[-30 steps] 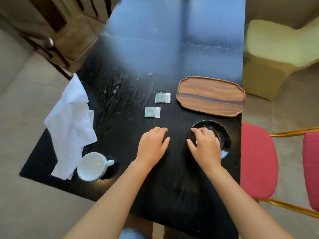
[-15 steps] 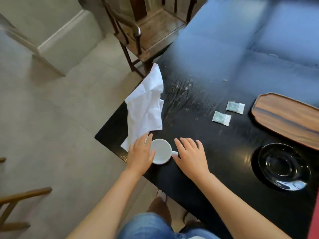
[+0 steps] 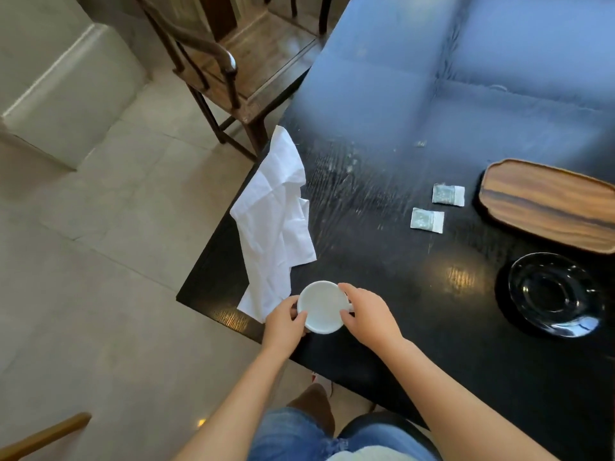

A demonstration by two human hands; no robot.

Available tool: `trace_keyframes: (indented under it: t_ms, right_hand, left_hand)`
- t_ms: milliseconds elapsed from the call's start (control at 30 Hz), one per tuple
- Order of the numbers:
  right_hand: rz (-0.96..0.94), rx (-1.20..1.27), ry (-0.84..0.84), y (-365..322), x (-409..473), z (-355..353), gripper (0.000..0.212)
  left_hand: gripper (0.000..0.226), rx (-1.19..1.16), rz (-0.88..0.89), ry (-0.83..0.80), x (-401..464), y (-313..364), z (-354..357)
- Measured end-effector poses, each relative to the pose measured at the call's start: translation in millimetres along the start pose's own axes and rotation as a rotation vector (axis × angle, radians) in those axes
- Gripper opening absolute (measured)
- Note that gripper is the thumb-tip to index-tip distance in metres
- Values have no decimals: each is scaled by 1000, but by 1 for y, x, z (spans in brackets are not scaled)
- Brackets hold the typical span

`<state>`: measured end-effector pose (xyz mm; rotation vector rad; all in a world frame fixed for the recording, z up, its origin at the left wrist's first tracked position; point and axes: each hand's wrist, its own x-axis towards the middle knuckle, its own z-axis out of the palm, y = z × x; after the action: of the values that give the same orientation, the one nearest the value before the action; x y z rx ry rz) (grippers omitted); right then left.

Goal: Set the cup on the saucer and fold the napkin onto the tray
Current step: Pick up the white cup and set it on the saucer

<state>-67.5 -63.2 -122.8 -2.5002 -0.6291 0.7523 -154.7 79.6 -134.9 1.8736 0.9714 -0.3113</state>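
Presently both hands, left hand and right hand, clasp the cup; saucer lies well right.

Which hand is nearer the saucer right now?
Right. The right hand grips the cup on the side facing the saucer; the left hand holds the cup's far side.

Home dining rm: table, chair.

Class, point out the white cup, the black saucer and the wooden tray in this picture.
white cup [image 3: 321, 306], head view, inside of the bowl.
black saucer [image 3: 555, 294], head view, centre well.
wooden tray [image 3: 545, 202], head view, flat middle.
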Motion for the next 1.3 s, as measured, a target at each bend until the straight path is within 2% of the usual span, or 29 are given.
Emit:
trace_keyframes:
  t_ms: [100, 233, 400, 500, 567, 633, 700, 800, 833, 967, 1100, 1300]
  right_hand:
    - [91, 85, 30, 3, -5, -3, 38]
    - [217, 253, 116, 20, -19, -21, 32]
    - [304, 450, 239, 56, -54, -55, 28]
    - [417, 549, 430, 83, -76, -72, 36]
    - [496, 646, 580, 101, -90, -84, 47]
    - [571, 791, 649, 119, -105, -97, 61]
    - [610, 927, 627, 137, -119, -108, 62]
    - [583, 966, 663, 163, -138, -117, 34]
    - [561, 950, 680, 173, -143, -122, 31]
    - [537, 962, 633, 226, -147, -151, 30]
    - [505, 1001, 492, 272, -135, -176, 29]
    - [488, 998, 403, 304, -112, -179, 29]
  left_hand:
    - [29, 15, 42, -49, 4, 10, -3]
    - [31, 94, 185, -156, 4, 39, -2]
    - [32, 190, 317, -270, -1, 93, 29]
    - [30, 131, 299, -285, -15, 118, 67]
    - [28, 46, 262, -278, -31, 130, 98]
    - [26, -64, 199, -273, -49, 141, 130]
    - [23, -208, 109, -280, -68, 151, 163]
    - [24, -378, 16, -310, -98, 165, 208]
    - [23, -401, 3, -322, -105, 168, 221]
    - [11, -271, 9, -401, -106, 183, 253]
    - [23, -193, 133, -422, -76, 205, 260]
    - [17, -182, 191, -473, -47, 218, 274]
